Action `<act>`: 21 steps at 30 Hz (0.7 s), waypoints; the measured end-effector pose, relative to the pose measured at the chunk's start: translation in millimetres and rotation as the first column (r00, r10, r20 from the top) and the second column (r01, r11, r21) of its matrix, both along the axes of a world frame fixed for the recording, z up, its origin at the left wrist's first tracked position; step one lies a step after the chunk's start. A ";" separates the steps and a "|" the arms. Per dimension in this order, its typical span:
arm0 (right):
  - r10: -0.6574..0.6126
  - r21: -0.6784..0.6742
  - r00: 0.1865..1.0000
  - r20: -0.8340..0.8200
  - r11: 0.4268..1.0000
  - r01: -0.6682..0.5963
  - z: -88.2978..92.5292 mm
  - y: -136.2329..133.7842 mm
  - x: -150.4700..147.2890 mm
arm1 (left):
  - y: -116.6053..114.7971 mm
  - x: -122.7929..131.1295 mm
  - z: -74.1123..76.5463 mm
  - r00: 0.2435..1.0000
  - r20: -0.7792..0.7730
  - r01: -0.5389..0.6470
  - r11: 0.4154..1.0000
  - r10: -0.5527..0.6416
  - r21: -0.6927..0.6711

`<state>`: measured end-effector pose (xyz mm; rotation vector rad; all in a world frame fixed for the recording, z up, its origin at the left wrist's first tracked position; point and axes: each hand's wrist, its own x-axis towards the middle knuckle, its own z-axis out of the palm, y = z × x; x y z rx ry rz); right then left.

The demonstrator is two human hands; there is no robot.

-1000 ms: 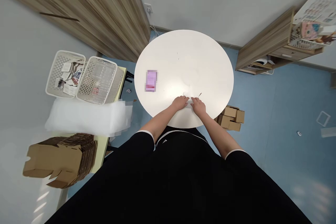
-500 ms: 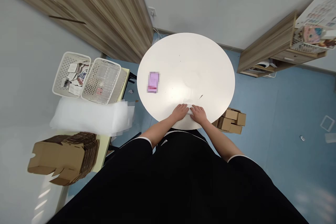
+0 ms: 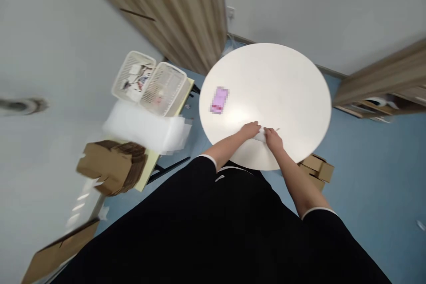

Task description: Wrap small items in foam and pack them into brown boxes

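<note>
At the near edge of a round white table [image 3: 282, 80], a small white bundle [image 3: 260, 136] lies between my hands. Its kind is hard to make out against the white top. My left hand [image 3: 250, 130] grips its left end with the fingers closed. On the opposite end, my right hand [image 3: 274, 140] has its fingers bent over the bundle. Further left on the table lies a pink-purple pack [image 3: 219, 99], blurred into coarse blocks.
A side table at left bears two white baskets [image 3: 133, 73] of small items, white foam sheets [image 3: 143, 126] and flattened brown cartons [image 3: 106, 164]. Small brown boxes [image 3: 316, 169] sit on the floor at right. Wooden cabinets [image 3: 186, 13] stand behind.
The view has swung left, so the table appears further right. My hands have moved slightly apart, showing more of the white bundle between them.
</note>
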<state>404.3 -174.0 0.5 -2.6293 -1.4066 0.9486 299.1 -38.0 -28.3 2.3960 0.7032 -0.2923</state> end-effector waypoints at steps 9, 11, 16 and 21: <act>-0.096 -0.006 0.989 0.114 0.995 0.098 -14.0 -3.4 -9.6 | -6.0 -25.8 -6.6 0.997 -0.002 -0.081 0.978 0.082 -0.193; -0.143 0.073 0.969 0.200 0.989 0.131 -5.9 -2.1 -20.4 | -2.3 -50.1 4.7 0.993 0.016 -0.110 0.967 0.117 -0.229; 0.033 0.284 0.997 0.075 0.957 -0.053 12.0 48.4 -86.4 | 15.9 -165.7 34.9 0.955 -0.038 -0.293 0.913 0.295 -0.284; 0.486 0.351 0.827 -0.283 0.855 -0.382 31.1 129.6 -211.3 | 20.1 -324.1 59.2 0.726 -0.171 -0.686 0.716 0.666 -0.126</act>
